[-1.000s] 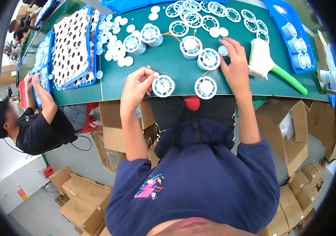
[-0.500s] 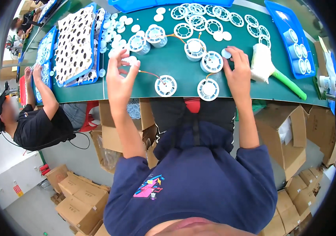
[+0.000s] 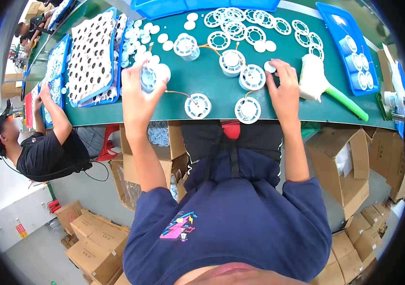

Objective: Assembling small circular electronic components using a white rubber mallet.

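Observation:
My left hand [image 3: 137,97] is closed round a round white-rimmed unit with a translucent body [image 3: 148,78], tilted at the left of the green table. A white disc [image 3: 163,72] shows beside its rim. Between my right thumb and fingers is a small white disc [image 3: 270,67]; the right hand [image 3: 286,90] is over the table's right half. Between the hands are several similar units: a near left one [image 3: 197,106] with a wire running toward my left hand, a near right one [image 3: 248,110], and others [image 3: 252,77] [image 3: 232,62] [image 3: 186,46] farther back.
Loose white slotted rings [image 3: 219,41] and small discs [image 3: 167,45] lie behind the units. A white-wrapped tool with a green handle [image 3: 348,103] lies right, near a blue tray [image 3: 372,85] of units. At left are a tray of white dimpled parts [image 3: 91,52] and a seated person [image 3: 36,152].
My left hand has moved slightly left and has taken up a round unit that was standing on the table. My right hand keeps its pinch on the small disc, almost in place.

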`<action>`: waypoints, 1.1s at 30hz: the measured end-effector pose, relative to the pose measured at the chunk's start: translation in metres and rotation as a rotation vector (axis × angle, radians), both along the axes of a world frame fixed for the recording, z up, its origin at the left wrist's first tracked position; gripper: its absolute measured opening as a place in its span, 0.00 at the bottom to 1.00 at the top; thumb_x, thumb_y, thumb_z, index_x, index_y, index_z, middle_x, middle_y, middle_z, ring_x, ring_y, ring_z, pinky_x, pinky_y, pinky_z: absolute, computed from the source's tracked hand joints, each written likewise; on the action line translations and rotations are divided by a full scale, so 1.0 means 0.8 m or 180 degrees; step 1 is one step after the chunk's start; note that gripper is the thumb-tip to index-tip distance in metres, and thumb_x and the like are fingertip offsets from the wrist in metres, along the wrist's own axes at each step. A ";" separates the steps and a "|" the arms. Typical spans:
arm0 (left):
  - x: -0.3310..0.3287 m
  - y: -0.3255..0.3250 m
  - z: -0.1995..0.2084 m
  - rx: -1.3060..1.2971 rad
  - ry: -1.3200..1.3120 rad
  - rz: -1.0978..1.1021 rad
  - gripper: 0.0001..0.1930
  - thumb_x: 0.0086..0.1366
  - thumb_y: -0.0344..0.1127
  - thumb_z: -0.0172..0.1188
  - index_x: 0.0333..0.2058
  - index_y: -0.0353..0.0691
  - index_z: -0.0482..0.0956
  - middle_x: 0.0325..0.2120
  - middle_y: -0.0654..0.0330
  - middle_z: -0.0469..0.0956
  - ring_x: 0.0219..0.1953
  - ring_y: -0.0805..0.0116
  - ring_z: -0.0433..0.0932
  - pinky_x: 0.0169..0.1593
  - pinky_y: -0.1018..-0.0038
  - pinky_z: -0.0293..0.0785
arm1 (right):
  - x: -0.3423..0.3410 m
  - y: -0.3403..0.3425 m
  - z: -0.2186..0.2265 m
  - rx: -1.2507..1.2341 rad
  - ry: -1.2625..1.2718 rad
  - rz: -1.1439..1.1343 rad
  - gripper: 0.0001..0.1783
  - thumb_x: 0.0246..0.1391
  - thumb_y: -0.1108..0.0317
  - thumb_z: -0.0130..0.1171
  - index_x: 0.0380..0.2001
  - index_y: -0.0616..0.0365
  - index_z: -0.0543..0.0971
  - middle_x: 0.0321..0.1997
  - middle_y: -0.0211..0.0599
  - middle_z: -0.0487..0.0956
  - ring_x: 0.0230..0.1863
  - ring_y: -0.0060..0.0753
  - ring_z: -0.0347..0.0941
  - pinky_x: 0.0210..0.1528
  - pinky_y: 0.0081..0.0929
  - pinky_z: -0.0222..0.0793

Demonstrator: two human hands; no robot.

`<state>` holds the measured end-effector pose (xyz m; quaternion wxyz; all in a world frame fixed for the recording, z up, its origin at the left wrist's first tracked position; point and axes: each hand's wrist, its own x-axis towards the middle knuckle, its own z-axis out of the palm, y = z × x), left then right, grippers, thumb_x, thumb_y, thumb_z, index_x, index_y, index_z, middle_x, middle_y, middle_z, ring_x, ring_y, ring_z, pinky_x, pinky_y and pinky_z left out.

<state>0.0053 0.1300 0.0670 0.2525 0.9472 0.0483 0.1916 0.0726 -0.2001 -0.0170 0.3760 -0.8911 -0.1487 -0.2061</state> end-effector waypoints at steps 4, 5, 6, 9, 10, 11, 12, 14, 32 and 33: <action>-0.041 -0.025 -0.009 0.0037 0.0510 0.1035 0.29 0.58 0.54 0.75 0.45 0.33 0.78 0.40 0.46 0.77 0.44 0.46 0.79 0.50 0.58 0.75 | 0.000 0.001 0.003 0.0046 0.0125 -0.0083 0.14 0.55 0.78 0.66 0.46 0.60 0.81 0.52 0.44 0.82 0.51 0.48 0.77 0.49 0.38 0.78; -0.045 -0.028 -0.010 -0.0232 0.0860 0.1137 0.31 0.59 0.56 0.73 0.45 0.32 0.78 0.42 0.46 0.77 0.45 0.46 0.79 0.50 0.58 0.75 | 0.000 0.002 0.002 0.0027 0.0119 -0.0108 0.14 0.55 0.78 0.66 0.46 0.60 0.81 0.52 0.44 0.82 0.51 0.48 0.77 0.49 0.38 0.78; -0.048 -0.034 -0.009 -0.0507 0.1206 0.1231 0.33 0.59 0.59 0.72 0.45 0.32 0.78 0.44 0.46 0.78 0.46 0.46 0.79 0.51 0.58 0.75 | 0.000 0.002 0.005 0.0080 0.0171 -0.0116 0.14 0.56 0.77 0.66 0.46 0.61 0.81 0.53 0.44 0.82 0.51 0.47 0.77 0.49 0.37 0.78; -0.062 -0.028 -0.032 -0.0662 0.0927 0.1208 0.34 0.64 0.59 0.68 0.52 0.32 0.77 0.47 0.48 0.80 0.49 0.51 0.79 0.55 0.59 0.74 | -0.002 0.001 0.009 0.0028 0.0169 -0.0112 0.14 0.56 0.77 0.66 0.47 0.61 0.81 0.53 0.44 0.82 0.51 0.47 0.77 0.48 0.37 0.79; -0.064 -0.027 -0.037 -0.0929 0.0605 0.1125 0.34 0.66 0.58 0.67 0.55 0.32 0.77 0.48 0.50 0.81 0.50 0.53 0.79 0.57 0.60 0.74 | -0.002 0.002 0.008 0.0051 0.0193 -0.0103 0.14 0.56 0.77 0.66 0.47 0.61 0.81 0.53 0.44 0.82 0.50 0.47 0.77 0.48 0.37 0.79; -0.065 -0.028 -0.034 -0.1260 0.0526 0.1114 0.27 0.70 0.48 0.64 0.59 0.33 0.76 0.49 0.52 0.81 0.50 0.58 0.79 0.58 0.63 0.74 | -0.001 0.002 0.008 0.0055 0.0208 -0.0106 0.14 0.56 0.77 0.66 0.47 0.61 0.81 0.53 0.44 0.82 0.50 0.47 0.77 0.48 0.37 0.79; -0.063 -0.021 -0.037 -0.1253 0.0541 0.1110 0.27 0.70 0.48 0.64 0.59 0.33 0.76 0.49 0.52 0.81 0.50 0.58 0.79 0.58 0.63 0.74 | 0.000 0.004 0.008 0.0065 0.0171 -0.0074 0.14 0.56 0.77 0.66 0.47 0.61 0.81 0.53 0.44 0.82 0.50 0.47 0.77 0.48 0.37 0.79; -0.060 -0.007 -0.039 -0.1835 0.0436 0.0121 0.21 0.70 0.37 0.62 0.57 0.33 0.78 0.51 0.53 0.81 0.50 0.63 0.79 0.56 0.67 0.74 | -0.001 0.003 0.009 0.0068 0.0134 -0.0054 0.14 0.56 0.77 0.66 0.46 0.61 0.80 0.52 0.44 0.82 0.50 0.47 0.77 0.48 0.37 0.78; -0.067 -0.023 -0.046 -0.1518 0.0038 0.0978 0.13 0.66 0.27 0.59 0.48 0.32 0.80 0.39 0.57 0.82 0.40 0.70 0.78 0.46 0.71 0.76 | -0.001 0.002 0.007 0.0084 0.0109 -0.0034 0.13 0.57 0.78 0.65 0.46 0.61 0.81 0.52 0.44 0.83 0.50 0.47 0.77 0.49 0.37 0.78; -0.065 -0.019 -0.052 -0.1933 -0.0287 0.0588 0.15 0.67 0.25 0.56 0.51 0.33 0.79 0.41 0.57 0.83 0.42 0.70 0.79 0.48 0.72 0.76 | -0.001 0.001 0.007 0.0083 0.0109 -0.0031 0.13 0.57 0.78 0.65 0.46 0.61 0.81 0.52 0.44 0.83 0.50 0.47 0.77 0.49 0.37 0.78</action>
